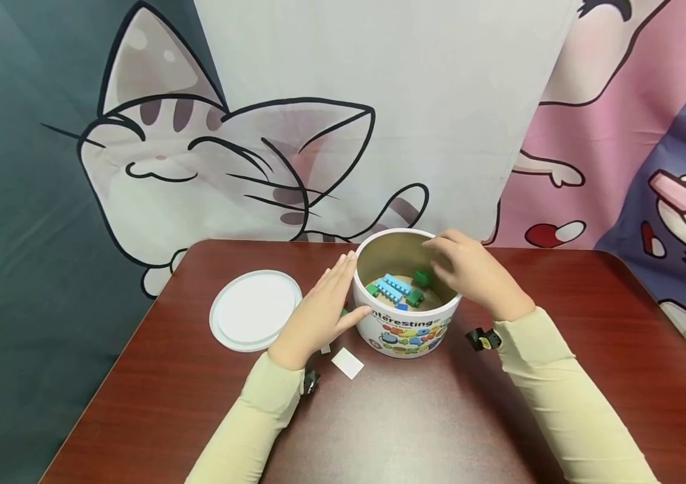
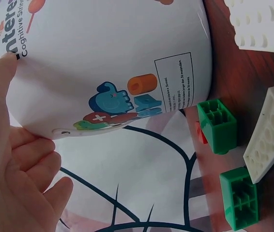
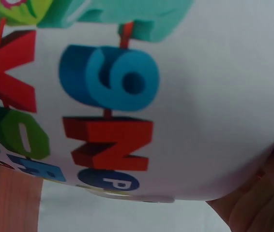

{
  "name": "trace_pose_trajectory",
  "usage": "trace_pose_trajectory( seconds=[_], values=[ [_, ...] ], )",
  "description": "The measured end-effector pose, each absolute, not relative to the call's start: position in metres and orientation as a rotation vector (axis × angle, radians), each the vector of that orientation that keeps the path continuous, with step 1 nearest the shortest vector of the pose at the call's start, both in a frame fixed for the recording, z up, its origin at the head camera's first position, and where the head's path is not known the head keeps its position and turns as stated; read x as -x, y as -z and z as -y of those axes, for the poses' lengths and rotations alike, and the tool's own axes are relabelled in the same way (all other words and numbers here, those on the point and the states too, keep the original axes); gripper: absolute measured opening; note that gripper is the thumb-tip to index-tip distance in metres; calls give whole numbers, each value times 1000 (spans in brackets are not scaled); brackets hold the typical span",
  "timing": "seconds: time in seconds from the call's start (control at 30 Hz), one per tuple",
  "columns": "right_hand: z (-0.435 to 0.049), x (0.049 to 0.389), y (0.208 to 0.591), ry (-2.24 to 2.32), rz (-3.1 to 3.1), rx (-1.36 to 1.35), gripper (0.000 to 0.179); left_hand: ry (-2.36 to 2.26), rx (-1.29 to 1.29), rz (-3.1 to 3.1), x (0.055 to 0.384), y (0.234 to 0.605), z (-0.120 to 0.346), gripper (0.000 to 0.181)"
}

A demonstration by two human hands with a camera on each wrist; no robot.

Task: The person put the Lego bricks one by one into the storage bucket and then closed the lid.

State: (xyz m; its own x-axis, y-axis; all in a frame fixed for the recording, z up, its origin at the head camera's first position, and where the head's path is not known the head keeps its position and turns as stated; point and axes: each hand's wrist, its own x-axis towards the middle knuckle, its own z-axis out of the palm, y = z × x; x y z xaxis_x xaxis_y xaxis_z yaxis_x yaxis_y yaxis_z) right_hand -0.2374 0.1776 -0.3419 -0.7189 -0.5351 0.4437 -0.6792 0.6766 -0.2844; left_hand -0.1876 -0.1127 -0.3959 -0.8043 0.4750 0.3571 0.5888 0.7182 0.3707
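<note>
A white printed bucket point(image 1: 406, 336) stands upright on the table. My left hand point(image 1: 323, 311) rests on its left side with straight fingers, the thumb on the front by the rim. Over the right rim, my right hand point(image 1: 476, 269) reaches into the bucket, fingers loosely bent and apart, with nothing visible between them. Just below those fingers lies a green block point(image 1: 422, 277) among other building blocks on the bottom, including light blue strips point(image 1: 393, 288) and another green block point(image 1: 415, 297). In the right wrist view, the bucket's wall point(image 3: 214, 96) hides most of that hand.
A round white lid point(image 1: 256, 309) lies left of the bucket. A white studded plate point(image 1: 348, 363) is on the table in front. The left wrist view shows green blocks point(image 2: 218, 126), a red piece point(image 2: 201, 132) and another white plate point(image 2: 268, 135) beside the bucket.
</note>
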Motion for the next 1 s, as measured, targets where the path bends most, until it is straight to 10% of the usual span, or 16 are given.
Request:
trace_pose_trajectory(
  seconds=[0.6, 1.0],
  values=[
    [-199, 211, 357, -804, 2336, -709, 30, 712, 872, 2675, 189, 395, 112, 85],
    [-210, 205, 376, -751, 2672, -757, 63, 698, 865, 2616, 193, 399, 124, 69]
  ],
)
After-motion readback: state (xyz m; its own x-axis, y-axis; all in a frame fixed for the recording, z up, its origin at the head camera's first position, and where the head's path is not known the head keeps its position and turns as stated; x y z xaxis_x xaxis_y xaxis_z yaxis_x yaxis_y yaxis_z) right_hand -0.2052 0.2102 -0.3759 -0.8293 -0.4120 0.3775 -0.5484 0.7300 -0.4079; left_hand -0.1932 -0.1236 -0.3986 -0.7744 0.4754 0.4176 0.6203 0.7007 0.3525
